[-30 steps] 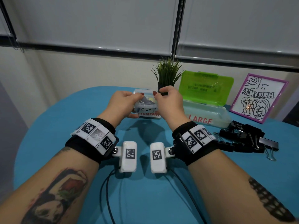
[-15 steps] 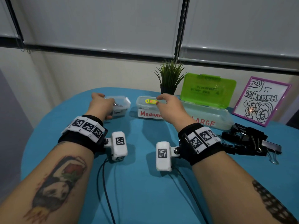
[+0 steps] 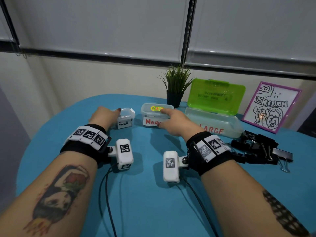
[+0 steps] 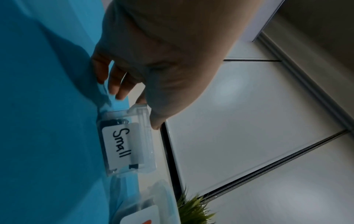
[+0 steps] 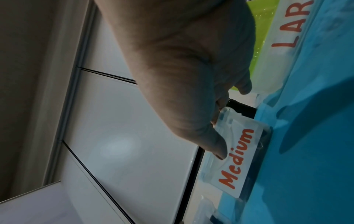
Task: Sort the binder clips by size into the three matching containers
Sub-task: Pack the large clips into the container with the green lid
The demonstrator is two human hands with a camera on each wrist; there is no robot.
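On the round table with the teal-blue cloth (image 3: 145, 194), 3 containers stand in a row toward the far edge. The left hand (image 3: 104, 115) grips the small clear plastic box labelled "Small" (image 3: 125, 117), thumb on its near top edge and fingers curled round its left end; dark clips show through its wall in the left wrist view. Just to its right, the right hand (image 3: 172, 122) holds the clear lidded tub labelled "Medium" (image 3: 152, 113), thumb against the red-lettered label and fingers over the lid at its right end. Further right sits the long translucent case labelled "LARGE" (image 3: 220, 124), its lime-green lid standing open. Near the right edge lies a heap of black metal binder clips (image 3: 258, 149), apart from the containers. A potted green grass plant (image 3: 176, 88) stands behind the tub, and a purple-framed black-and-white drawing (image 3: 271, 106) leans at the far right.
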